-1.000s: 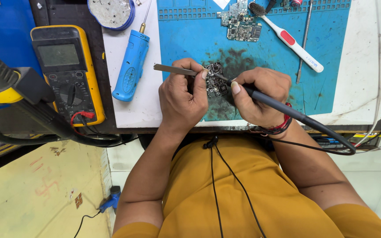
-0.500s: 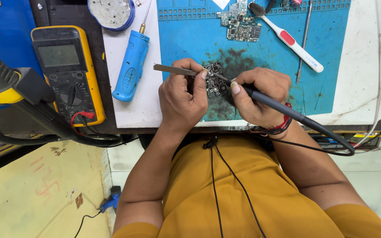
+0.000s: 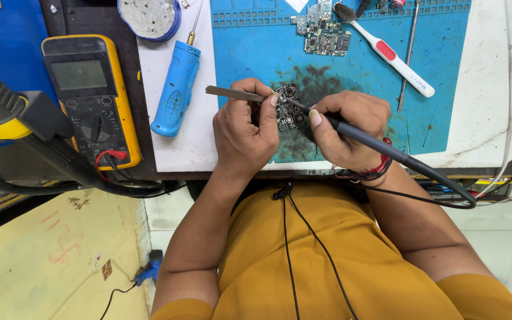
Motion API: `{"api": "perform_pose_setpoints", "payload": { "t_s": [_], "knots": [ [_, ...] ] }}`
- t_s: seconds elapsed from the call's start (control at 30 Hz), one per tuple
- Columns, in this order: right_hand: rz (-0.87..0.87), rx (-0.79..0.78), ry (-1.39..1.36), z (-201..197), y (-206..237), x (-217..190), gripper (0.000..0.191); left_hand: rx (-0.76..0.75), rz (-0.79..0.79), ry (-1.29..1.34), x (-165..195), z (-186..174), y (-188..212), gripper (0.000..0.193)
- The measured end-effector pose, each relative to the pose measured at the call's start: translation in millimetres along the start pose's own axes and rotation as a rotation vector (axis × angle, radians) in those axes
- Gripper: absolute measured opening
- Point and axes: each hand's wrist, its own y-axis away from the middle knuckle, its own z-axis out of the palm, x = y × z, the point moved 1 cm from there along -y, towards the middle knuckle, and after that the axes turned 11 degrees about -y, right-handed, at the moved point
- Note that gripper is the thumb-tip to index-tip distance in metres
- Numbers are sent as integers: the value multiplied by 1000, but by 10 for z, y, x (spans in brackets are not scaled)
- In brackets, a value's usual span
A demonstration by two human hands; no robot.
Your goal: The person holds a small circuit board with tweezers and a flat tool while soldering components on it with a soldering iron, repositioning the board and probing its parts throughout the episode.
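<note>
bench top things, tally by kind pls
circuit boards: 2
tweezers: 1
soldering iron: 1
multimeter: 1
blue pen tool: 1
toothbrush: 1
round tin: 1
hot air gun: 1
total: 9

Blue rubber work mat [image 3: 434,89] under my hands, its middle smeared dark with black-green stain. Small black circuit board [image 3: 290,108] speckled with silver parts, near my fingers. Steel-grey tweezers [image 3: 232,93] in my left hand [image 3: 245,133]; black-handled soldering iron [image 3: 374,139] with black cord in my right hand [image 3: 351,133], red thread band at that wrist. Far: green-grey circuit board [image 3: 322,29], white toothbrush with red grip [image 3: 395,59]. Left: bright blue plastic pen-shaped tool [image 3: 176,89] with brass tip, yellow-and-black multimeter [image 3: 90,98] with grey screen, red lead plug. White bench top [image 3: 185,142]. My mustard-yellow shirt [image 3: 327,266].
</note>
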Motion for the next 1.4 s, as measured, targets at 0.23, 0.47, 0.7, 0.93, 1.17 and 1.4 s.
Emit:
{"api": "perform_pose_setpoints", "payload": {
  "t_s": [0.23,0.47,0.7,0.93,1.17,1.4],
  "knots": [
    [-4,-2,6,-7,0,1,7,-10,-21,19,1,10,0,12],
    [-9,2,5,-4,-2,-5,7,-9,-21,12,7,1,0,12],
    [-12,1,7,-6,0,-3,8,-8,-8,14,4,-1,-2,12],
    [-15,5,3,-7,4,9,7,-1,-8,5,7,2,1,12],
    [-13,2,7,-13,8,16,7,-10,-19,11,9,6,-1,12],
    [1,3,12,-8,11,12,7,-10,-17,6,10,-4,3,13]
  ]
}}
